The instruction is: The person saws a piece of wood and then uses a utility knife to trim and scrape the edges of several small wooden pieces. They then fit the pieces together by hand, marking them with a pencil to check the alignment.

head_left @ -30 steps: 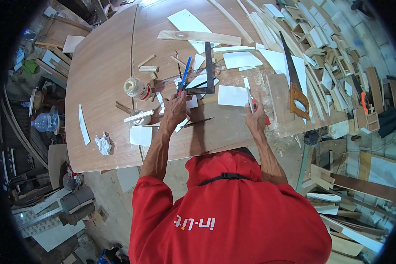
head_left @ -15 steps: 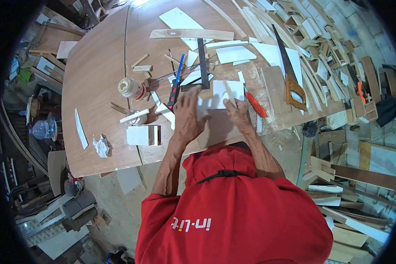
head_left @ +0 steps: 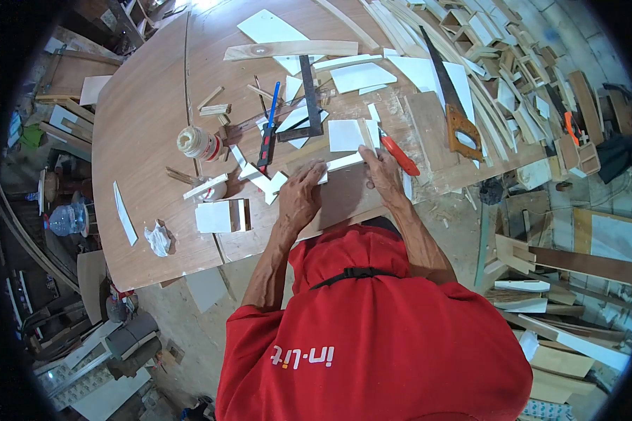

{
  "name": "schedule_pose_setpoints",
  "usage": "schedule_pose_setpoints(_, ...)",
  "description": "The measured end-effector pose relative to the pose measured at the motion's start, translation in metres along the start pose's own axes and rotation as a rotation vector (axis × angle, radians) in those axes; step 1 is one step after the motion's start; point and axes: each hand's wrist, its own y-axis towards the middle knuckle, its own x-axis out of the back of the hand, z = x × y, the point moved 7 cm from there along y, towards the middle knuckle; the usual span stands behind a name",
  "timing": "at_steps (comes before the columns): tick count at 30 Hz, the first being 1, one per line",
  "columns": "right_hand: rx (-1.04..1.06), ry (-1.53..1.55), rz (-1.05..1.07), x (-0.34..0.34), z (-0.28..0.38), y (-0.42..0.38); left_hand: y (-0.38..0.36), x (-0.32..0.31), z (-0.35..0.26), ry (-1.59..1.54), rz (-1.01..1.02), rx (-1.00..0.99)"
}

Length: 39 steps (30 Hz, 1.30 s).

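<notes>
A narrow white strip of wood [head_left: 346,162] spans the gap between my hands, low over the table. My left hand [head_left: 301,191] has its fingers pressed together on the strip's left end. At the other end my right hand [head_left: 382,172] pinches the strip. Just beyond it lies a white square panel [head_left: 344,135], with a thin bare-wood strip [head_left: 366,132] along its right side. A red-handled cutter [head_left: 402,156] rests right of my right hand. Small white offcuts [head_left: 277,184] lie beside my left hand.
On the wooden table [head_left: 140,126] are a try square [head_left: 310,98], a handsaw [head_left: 453,105], an open jar [head_left: 198,143], a blue-and-black tool [head_left: 267,137], a white block [head_left: 214,217] and crumpled white paper [head_left: 159,239]. Wood strips and frames pile up at the right.
My left hand has come down to the strip's left end from a blurred, raised position. My right hand has moved off the thin wood strip and panel. The view has shifted slightly.
</notes>
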Motion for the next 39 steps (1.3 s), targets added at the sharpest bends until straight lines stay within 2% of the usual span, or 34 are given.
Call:
schedule_pose_setpoints(1, -0.002, 0.002, -0.001, -0.001, -0.003, -0.001, -0.002, -0.005, 0.007, -0.088, 0.017, 0.109)
schedule_pose_setpoints(2, 0.079, -0.024, -0.102, 0.005, -0.001, -0.003, -0.002, -0.005, 0.004, -0.113, -0.075, 0.065)
schedule_pose_setpoints(3, 0.160, -0.052, -0.204, 0.012, 0.001, -0.007, -0.002, -0.009, 0.002, -0.115, -0.072, 0.063)
schedule_pose_setpoints(4, 0.158, -0.052, -0.206, 0.014, 0.011, -0.015, -0.003, -0.013, 0.007, -0.144, -0.058, 0.158)
schedule_pose_setpoints(5, 0.257, -0.161, -0.215, 0.016, 0.030, -0.027, -0.005, -0.017, 0.013, -0.172, -0.045, 0.254)
schedule_pose_setpoints(6, 0.358, -0.271, -0.223, 0.016, 0.044, -0.036, -0.005, -0.020, 0.013, -0.172, -0.044, 0.254)
schedule_pose_setpoints(7, 0.355, -0.272, -0.222, 0.018, 0.038, -0.039, -0.005, -0.021, 0.014, -0.178, -0.059, 0.247)
schedule_pose_setpoints(9, 0.283, -0.547, 0.040, 0.005, 0.019, -0.041, -0.005, -0.025, 0.012, -0.188, -0.067, 0.240)
schedule_pose_setpoints(10, 0.279, -0.548, 0.037, 0.006, 0.019, -0.042, -0.004, -0.028, 0.012, -0.158, -0.035, 0.250)
schedule_pose_setpoints(12, 0.279, -0.777, 0.124, -0.003, 0.016, -0.048, -0.003, -0.032, 0.010, -0.131, 0.003, 0.260)
schedule_pose_setpoints(13, 0.275, -0.776, 0.122, -0.004, 0.015, -0.049, -0.002, -0.034, 0.009, -0.114, 0.010, 0.254)
schedule_pose_setpoints(15, 0.443, -0.761, 0.092, -0.007, 0.022, -0.054, -0.001, -0.038, 0.007, -0.097, 0.020, 0.246)
schedule_pose_setpoints(21, 0.486, -0.753, 0.103, -0.012, 0.005, -0.055, -0.011, -0.055, 0.015, -0.142, -0.009, 0.262)
schedule_pose_setpoints(24, 0.445, -0.774, 0.142, -0.012, 0.002, -0.054, -0.015, -0.060, 0.016, -0.088, 0.056, 0.298)
schedule_pose_setpoints(31, 0.377, -0.842, 0.163, -0.013, 0.000, -0.053, -0.022, -0.066, 0.019, -0.108, -0.029, 0.261)
schedule_pose_setpoints(39, 0.495, -0.776, 0.138, -0.010, 0.001, -0.052, -0.026, -0.068, 0.019, -0.139, -0.048, 0.275)
